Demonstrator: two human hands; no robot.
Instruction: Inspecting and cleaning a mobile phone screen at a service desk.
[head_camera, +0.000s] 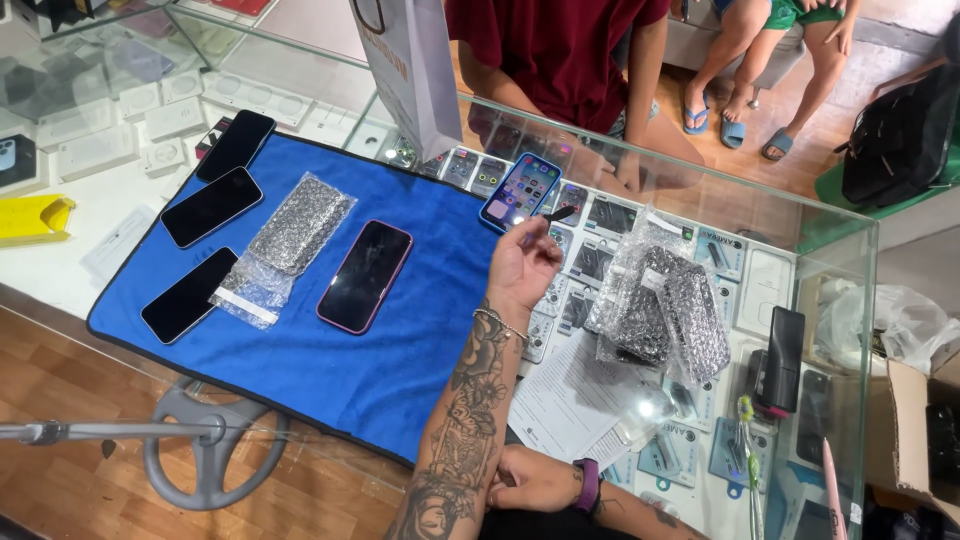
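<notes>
Pinching a small dark tool (558, 213) between thumb and fingertips, the left hand (520, 265) is held just beside the lit phone (520, 190), which lies at the far right edge of the blue cloth (400, 330), partly over the bare glass counter (820, 225). The right hand (530, 480) is rested near the body, loosely curled, with nothing seen in it.

The main risk is judged to lie with the lit phone: since it is not fully backed by the cloth, it could be nudged by the tool or the knuckles and slid onto the glass, where a scratch or a knock would be likely. Its screen could also be marked if the tool's tip is dragged across it (the tip is too small for its shape to be made out). No steadying is given by the right hand, so any push would go unchecked.

The pink-edged phone (364, 276) and the bubble-wrap sleeve (300, 225) lie under the forearm's line and could be brushed. The bubble-wrapped bundles (665, 310) are stacked loosely and could be toppled by an elbow.
</notes>
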